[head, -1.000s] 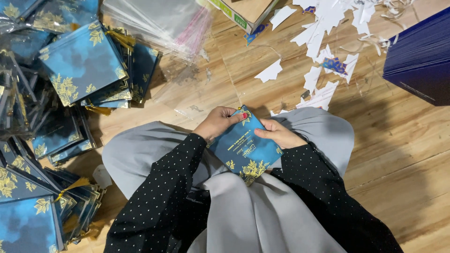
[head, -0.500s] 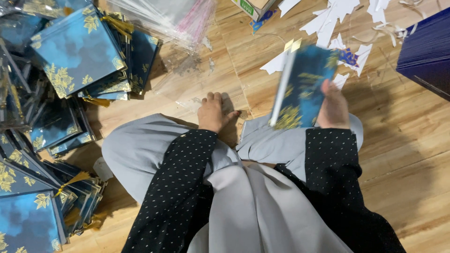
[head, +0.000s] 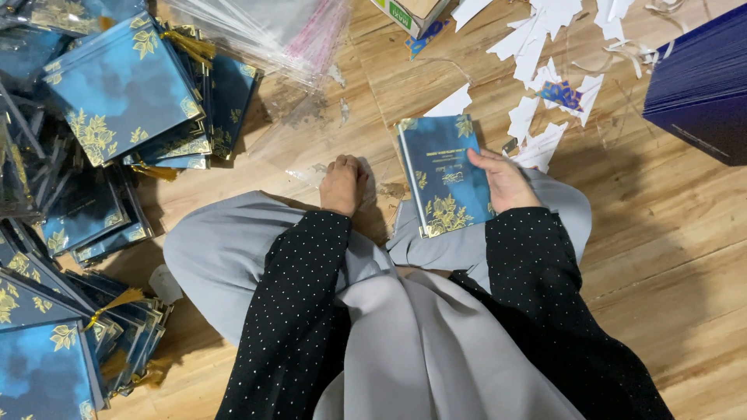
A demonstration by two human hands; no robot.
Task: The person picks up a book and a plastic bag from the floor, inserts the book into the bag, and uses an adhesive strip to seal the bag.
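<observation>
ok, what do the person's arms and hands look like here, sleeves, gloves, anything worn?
Both arms wear long black sleeves sprinkled with small white dots, reaching to the wrists. The left hand and right hand are bare: no gloves, and no rings or watch that can be made out.

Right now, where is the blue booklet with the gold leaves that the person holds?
In the head view, the blue booklet lies right of centre on the person's grey-clad knee, held at its right edge by the right hand; the left hand rests on the wooden floor beside it.

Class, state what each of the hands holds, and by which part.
Right hand holds the blue booklet by its right edge; left hand holds nothing visible.
</observation>
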